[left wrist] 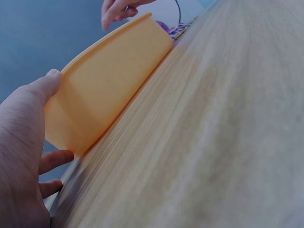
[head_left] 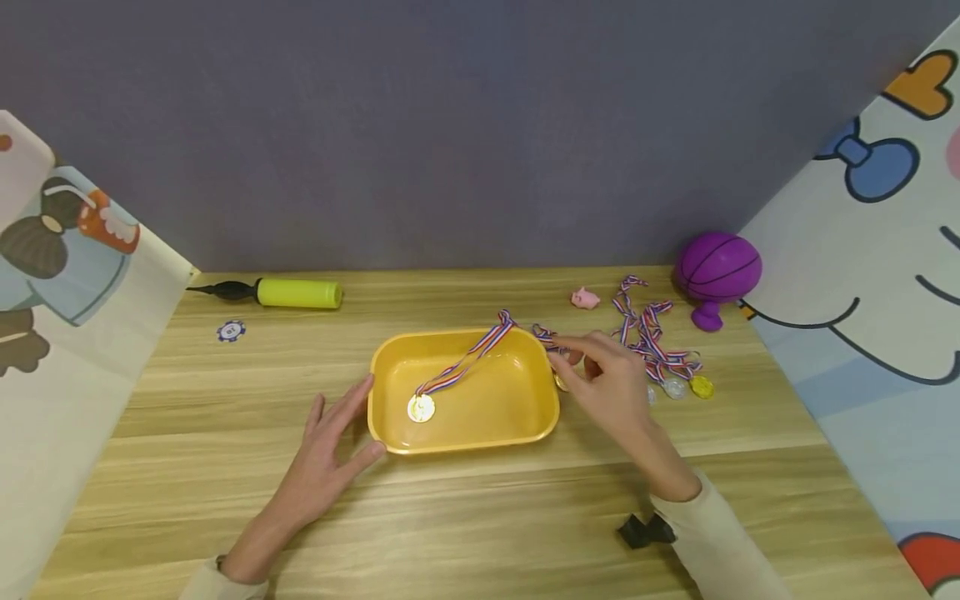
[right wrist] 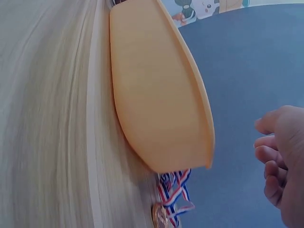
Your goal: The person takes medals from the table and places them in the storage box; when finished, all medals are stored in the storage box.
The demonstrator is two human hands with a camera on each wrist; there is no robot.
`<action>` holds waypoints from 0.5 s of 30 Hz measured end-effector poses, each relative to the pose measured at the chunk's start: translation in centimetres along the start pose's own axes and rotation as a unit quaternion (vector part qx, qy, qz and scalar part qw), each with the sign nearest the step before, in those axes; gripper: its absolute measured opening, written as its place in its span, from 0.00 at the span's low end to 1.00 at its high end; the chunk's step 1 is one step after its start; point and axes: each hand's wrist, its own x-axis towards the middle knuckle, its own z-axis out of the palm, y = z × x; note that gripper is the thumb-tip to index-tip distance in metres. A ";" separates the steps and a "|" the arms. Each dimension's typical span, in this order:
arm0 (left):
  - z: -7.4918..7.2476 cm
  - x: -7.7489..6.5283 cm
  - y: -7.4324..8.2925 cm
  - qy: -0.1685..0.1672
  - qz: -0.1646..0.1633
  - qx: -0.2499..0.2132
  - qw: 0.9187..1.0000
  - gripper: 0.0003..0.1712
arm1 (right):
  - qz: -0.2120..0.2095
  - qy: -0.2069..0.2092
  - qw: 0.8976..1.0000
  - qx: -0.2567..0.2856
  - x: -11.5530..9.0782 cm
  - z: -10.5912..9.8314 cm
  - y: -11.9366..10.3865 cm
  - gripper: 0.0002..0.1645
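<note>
A yellow plastic basin (head_left: 465, 447) stands on the wooden table. Inside lies a gold medal (head_left: 422, 407), its striped ribbon (head_left: 468, 360) running up to the far right rim. My left hand (head_left: 330, 458) touches the basin's left end with spread fingers, the thumb at the near corner of the rim. Over the right end hovers my right hand (head_left: 611, 383), fingers loosely bent and nothing visible in them. Just beyond that end, another medal (right wrist: 160, 216) with a striped ribbon (right wrist: 175, 194) lies on the table, partly hidden by the right hand in the head view.
Farther right lie several medals, a gold one (head_left: 702, 387) among them, with tangled ribbons (head_left: 651, 337). Behind are a pink pig figure (head_left: 585, 298) and a purple ball (head_left: 718, 267). At the back left are a yellow-green hand pump (head_left: 298, 293) and a poker chip (head_left: 231, 331).
</note>
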 end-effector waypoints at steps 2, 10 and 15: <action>0.0 0.0 0.0 -0.001 0.001 -0.001 1.000 0.51 | 0.003 0.003 1.000 0.002 -0.1 -0.4 0.3 0.12; 0.0 0.0 -0.1 -0.001 -0.001 -0.004 1.000 0.52 | 0.007 0.016 1.000 0.002 -0.2 -1.7 1.4 0.11; 0.0 0.0 -0.2 -0.002 -0.001 -0.004 1.000 0.52 | 0.021 0.018 1.000 -0.005 -0.5 -2.2 1.8 0.11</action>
